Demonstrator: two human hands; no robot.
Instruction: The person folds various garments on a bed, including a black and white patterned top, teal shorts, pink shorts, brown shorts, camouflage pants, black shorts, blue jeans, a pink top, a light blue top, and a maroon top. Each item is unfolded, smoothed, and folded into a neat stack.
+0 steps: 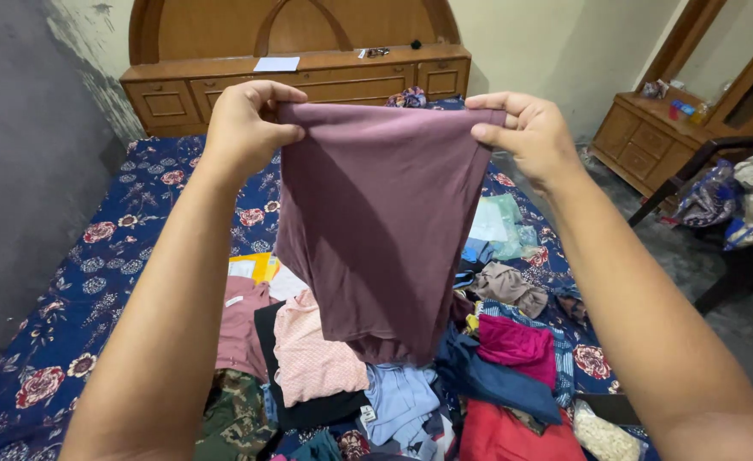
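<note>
Mauve garment held up above bed, hanging over heap of clothes. Left hand and right hand each pinched shut on top corners. Seemingly light, soft, limp; best gripped along the top edge.

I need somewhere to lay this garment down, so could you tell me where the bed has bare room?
Bare bedsheet lies on the left, between the grey wall and the clothes pile, up to the headboard. The pile crowds the bed's middle and right.
</note>
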